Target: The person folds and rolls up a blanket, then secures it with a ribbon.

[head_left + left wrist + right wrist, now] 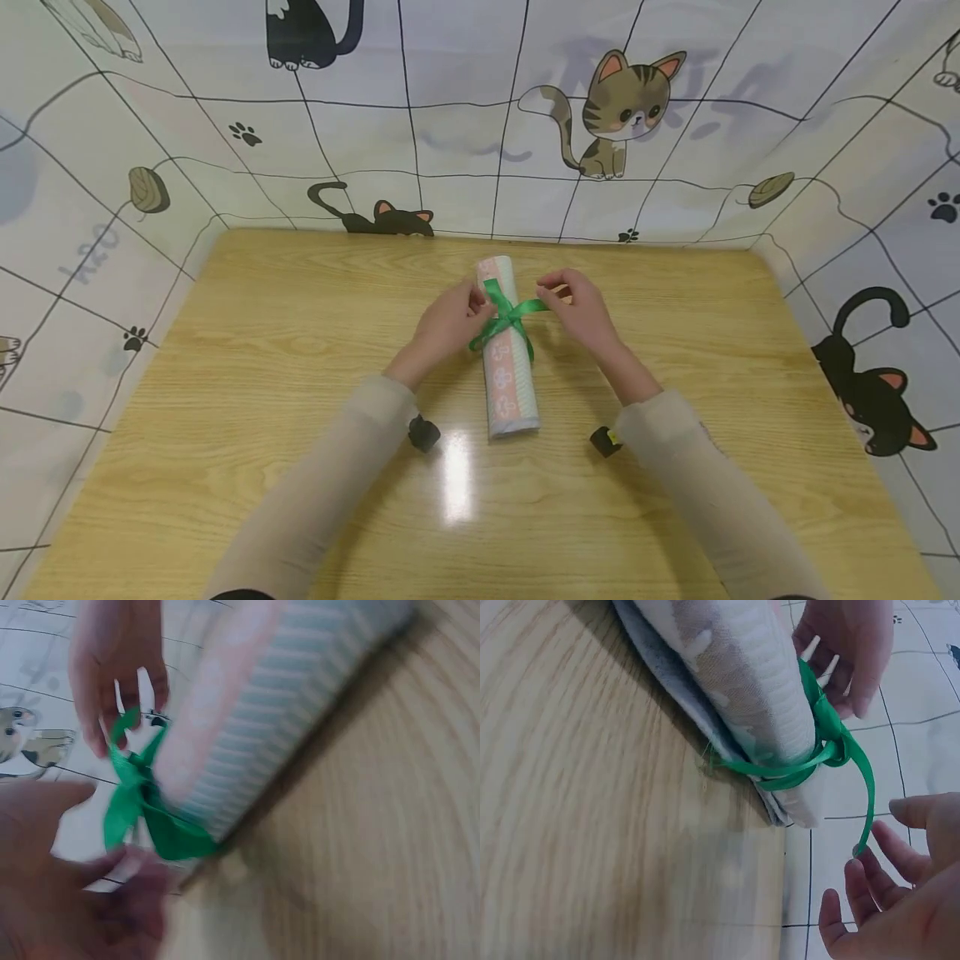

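A rolled-up towel (512,392), pink and white with a pale pattern, lies lengthwise on the wooden table. Around its middle runs a green ribbon (508,318), tied in a bow on top, with loops and tails spread out. My left hand (452,318) is at the bow's left side, thumb and forefinger apart in the left wrist view, where it is blurred. On the other side, my right hand (579,310) has its fingers spread. In the right wrist view, a fingertip touches the end of the ribbon's right-hand loop (866,784) without pinching it.
The wooden table (300,350) reaches back to a white cloth wall (465,142) printed with cats and grid lines, which also encloses both sides. Small black devices (424,434) sit at both wrists, under the sleeves.
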`<state>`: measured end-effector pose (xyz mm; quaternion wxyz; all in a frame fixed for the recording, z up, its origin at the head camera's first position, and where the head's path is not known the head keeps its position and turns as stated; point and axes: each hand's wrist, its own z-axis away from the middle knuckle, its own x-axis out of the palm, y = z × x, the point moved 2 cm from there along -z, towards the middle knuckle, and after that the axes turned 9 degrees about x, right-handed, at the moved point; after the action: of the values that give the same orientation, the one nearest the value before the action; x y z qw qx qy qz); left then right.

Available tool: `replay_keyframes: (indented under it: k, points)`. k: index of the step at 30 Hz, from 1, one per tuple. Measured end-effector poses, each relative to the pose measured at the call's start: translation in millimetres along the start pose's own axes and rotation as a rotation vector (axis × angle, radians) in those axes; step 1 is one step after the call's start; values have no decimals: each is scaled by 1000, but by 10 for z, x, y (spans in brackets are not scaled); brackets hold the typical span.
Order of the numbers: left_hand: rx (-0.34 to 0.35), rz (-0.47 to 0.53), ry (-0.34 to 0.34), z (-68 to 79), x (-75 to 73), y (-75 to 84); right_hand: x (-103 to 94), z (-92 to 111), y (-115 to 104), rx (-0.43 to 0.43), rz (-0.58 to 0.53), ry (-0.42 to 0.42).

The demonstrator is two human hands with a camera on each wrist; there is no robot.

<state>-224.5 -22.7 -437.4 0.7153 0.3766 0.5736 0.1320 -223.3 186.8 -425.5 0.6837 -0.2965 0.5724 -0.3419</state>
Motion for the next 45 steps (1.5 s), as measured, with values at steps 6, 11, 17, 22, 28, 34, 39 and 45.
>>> replay_keyframes:
  k: [6,11,17,22,28,34,39,45]
  points:
    - [-69,-81,-223,48,27,-4,142,-112,-185,-31,198,-119]
    - [-31,-88,-157,74,9,-35,266,-193,-247,6,239,-154]
    - [-15,-70,-72,117,-105,-128,210,-171,-162,69,-12,-146]
    - [-32,-54,-76,141,-148,-191,145,-138,-6,158,-253,-163]
    - [-28,-36,-79,146,-135,-229,100,-112,163,239,-265,-164]
    - [-35,-57,-78,169,-138,-303,34,-80,272,244,-241,-136]
    - [-14,-86,-59,187,-160,-376,6,-52,348,232,-163,-108]
    - [-2,-111,-29,196,-189,-451,-7,-31,447,230,-120,-81]
